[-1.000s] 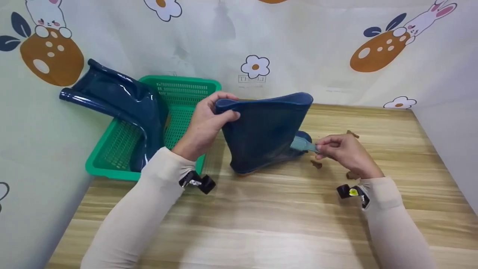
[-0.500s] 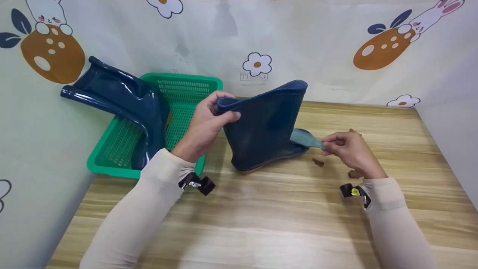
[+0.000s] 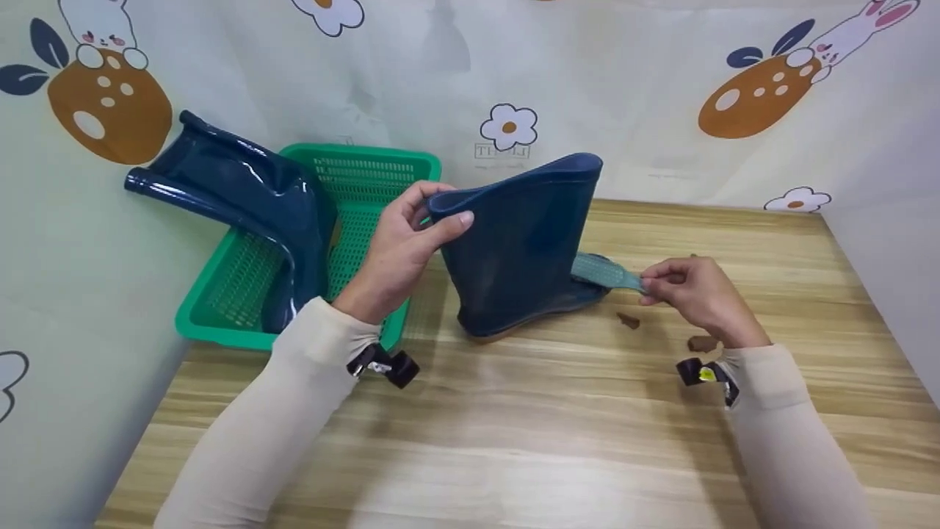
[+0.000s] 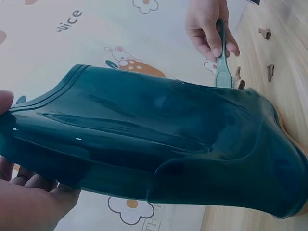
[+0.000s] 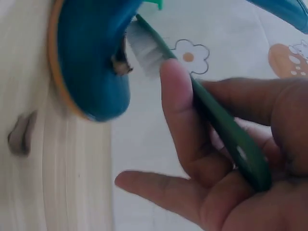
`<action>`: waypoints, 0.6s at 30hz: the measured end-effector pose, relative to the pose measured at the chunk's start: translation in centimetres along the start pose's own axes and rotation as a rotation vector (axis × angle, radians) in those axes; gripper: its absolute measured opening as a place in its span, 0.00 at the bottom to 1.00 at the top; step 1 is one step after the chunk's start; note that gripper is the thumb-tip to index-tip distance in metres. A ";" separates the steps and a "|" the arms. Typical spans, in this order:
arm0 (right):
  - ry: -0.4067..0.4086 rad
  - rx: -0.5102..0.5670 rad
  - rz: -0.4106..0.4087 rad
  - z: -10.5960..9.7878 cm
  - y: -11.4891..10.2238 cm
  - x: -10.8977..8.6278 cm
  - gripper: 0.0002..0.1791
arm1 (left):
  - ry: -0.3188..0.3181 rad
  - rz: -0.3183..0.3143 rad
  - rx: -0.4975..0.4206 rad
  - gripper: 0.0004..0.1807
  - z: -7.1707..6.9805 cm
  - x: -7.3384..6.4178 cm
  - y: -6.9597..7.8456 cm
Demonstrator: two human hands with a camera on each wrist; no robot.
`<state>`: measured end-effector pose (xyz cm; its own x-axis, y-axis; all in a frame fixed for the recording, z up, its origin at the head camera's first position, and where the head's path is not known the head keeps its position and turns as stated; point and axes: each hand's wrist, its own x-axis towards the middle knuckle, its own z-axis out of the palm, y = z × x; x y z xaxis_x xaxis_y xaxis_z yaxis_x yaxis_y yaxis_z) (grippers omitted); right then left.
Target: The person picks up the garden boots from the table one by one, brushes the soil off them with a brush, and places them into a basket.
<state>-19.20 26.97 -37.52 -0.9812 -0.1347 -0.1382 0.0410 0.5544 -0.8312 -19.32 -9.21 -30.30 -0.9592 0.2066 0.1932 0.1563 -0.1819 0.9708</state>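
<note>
My left hand (image 3: 404,246) pinches the top rim of a dark blue rubber boot (image 3: 521,242), thumb outside the shaft. The boot stands on its tan sole, slightly tilted, with its toe to the right. In my right hand (image 3: 694,294) is a green scrubbing brush (image 3: 606,272), pinched by its handle. Its head overlaps the boot's instep, partly behind the shaft in the head view. White bristles (image 5: 147,50) face the foot of the boot in the right wrist view, beside a brown crumpled bit (image 5: 121,65) on the boot.
At the left, a green plastic basket (image 3: 192,323) holds a second blue boot (image 3: 242,180), its shaft leaning out over the rim. Brown bits (image 3: 703,343) lie on the wooden table (image 3: 514,441) near my right hand. A patterned sheet (image 3: 624,88) backs the table.
The boot's shaft has swung more upright, its far rim corner rising. My right hand has drawn the brush slightly to the right. My left hand keeps its hold on the rim.
</note>
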 end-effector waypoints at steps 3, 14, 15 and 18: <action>0.039 -0.033 0.007 -0.8 0.1 -0.4 0.12 | 0.003 -0.002 -0.005 0.16 0.1 0.1 -0.1; 0.003 -0.097 -0.020 0.6 -1.0 -0.2 0.11 | 0.011 0.022 0.004 0.16 0.3 0.1 -0.2; 0.024 -0.140 -0.029 0.6 -1.0 -0.3 0.10 | 0.013 0.022 -0.002 0.15 0.3 0.1 -0.2; 0.126 -0.232 -0.049 0.3 -1.1 -0.7 0.08 | 0.017 0.022 -0.026 0.15 0.4 0.2 -0.3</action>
<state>-18.52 26.24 -36.68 -0.9973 -0.0711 -0.0206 -0.0375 0.7250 -0.6877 -19.42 -8.77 -30.51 -0.9595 0.1861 0.2116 0.1712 -0.2115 0.9623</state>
